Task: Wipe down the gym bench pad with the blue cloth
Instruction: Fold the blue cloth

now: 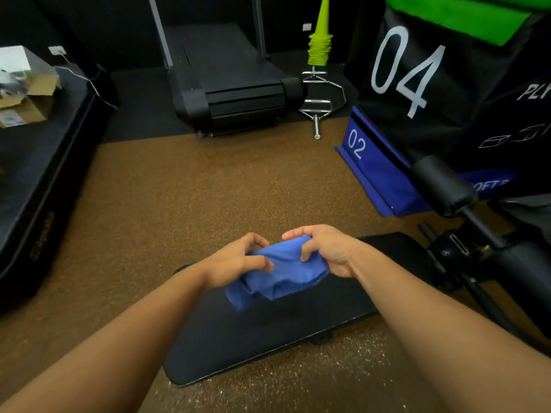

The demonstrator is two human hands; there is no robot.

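Note:
The black gym bench pad (262, 335) lies low in the centre, slanting from lower left to upper right. Above it hangs the bunched blue cloth (277, 275), held up off the pad by both hands. My left hand (235, 262) pinches the cloth's left side with curled fingers. My right hand (326, 248) grips its upper right part from above. A fold of cloth droops at the lower left, just over the pad.
Bench frame and a black roller pad (441, 186) stand at the right. Behind them are black and blue numbered soft boxes (372, 165). A treadmill (226, 84), a chrome bar (319, 99) and stacked green cones (320, 43) are at the back. A black platform (38, 162) with cardboard boxes is left.

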